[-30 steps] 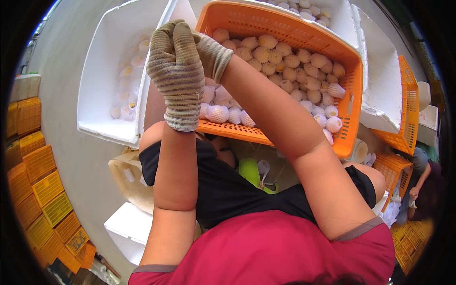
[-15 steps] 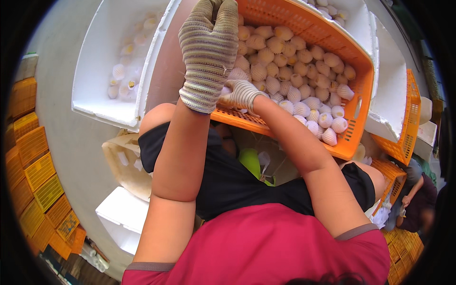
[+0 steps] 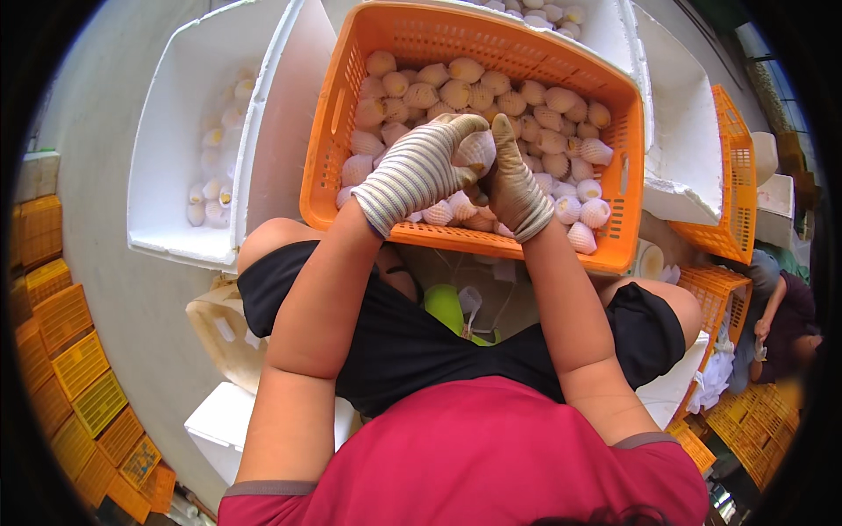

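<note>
Over the near half of an orange plastic crate (image 3: 438, 24), both of my gloved hands meet around one fruit in a white foam net (image 3: 476, 151). My left hand (image 3: 419, 171), in a striped knit glove, curls its fingers around the fruit's left side. On the other side, my right hand (image 3: 519, 193) has its thumb raised against the fruit and its fingers bent beneath, partly hidden. Many more netted fruits (image 3: 548, 140) fill the crate below and behind my hands. Which kind of fruit lies inside the nets cannot be made out.
A white foam box (image 3: 180, 131) with several netted fruits stands left of the crate. Other foam boxes (image 3: 684, 131) stand behind and right. Orange crates (image 3: 732, 175) sit at far right near another person (image 3: 781, 324). Stacked yellow-orange crates (image 3: 66, 316) line the left.
My left hand has come down from above the crate's far left to its middle. My right hand has moved from the near edge to meet it at the fruit. The view has shifted.
</note>
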`<state>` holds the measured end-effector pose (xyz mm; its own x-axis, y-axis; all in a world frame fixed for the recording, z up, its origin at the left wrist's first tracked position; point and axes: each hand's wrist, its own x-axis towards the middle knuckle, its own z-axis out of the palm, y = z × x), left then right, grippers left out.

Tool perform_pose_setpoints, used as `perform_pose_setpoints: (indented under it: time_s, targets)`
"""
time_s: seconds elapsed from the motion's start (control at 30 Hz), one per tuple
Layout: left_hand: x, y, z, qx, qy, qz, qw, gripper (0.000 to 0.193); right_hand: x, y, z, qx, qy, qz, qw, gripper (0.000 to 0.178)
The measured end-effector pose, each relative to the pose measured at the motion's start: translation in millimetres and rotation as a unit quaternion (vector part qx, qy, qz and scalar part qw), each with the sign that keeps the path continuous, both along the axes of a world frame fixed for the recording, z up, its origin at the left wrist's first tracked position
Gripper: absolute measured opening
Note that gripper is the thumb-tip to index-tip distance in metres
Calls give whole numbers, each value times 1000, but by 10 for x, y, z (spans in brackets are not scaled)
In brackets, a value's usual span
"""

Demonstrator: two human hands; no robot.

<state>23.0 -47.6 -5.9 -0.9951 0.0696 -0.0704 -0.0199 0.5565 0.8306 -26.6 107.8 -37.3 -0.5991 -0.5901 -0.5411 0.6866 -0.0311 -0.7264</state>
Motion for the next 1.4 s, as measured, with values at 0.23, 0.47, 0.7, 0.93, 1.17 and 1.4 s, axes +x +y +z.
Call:
perform_pose_setpoints:
  time_s: [0.23,0.47,0.7,0.93,1.17,1.4]
  targets:
    - [-65,-21,-24,108,-84,74,988,33,65,155,-75,160,429,-48,888,58]
    - [-75,11,-60,83,-107,99,986,26,59,249,-131,240,458,-51,854,31]
    - [-72,6,-158,240,-119,69,961,32,65,234,-98,162,394,-82,901,28]
    - [-114,1,-233,293,-180,110,933,28,49,284,15,141,291,-74,943,27]
    - [-111,37,-223,356,-222,129,899,31,45,294,121,73,235,-83,966,28]
    - [-85,60,-183,505,-246,117,819,42,-10,420,305,-59,148,-49,986,34]
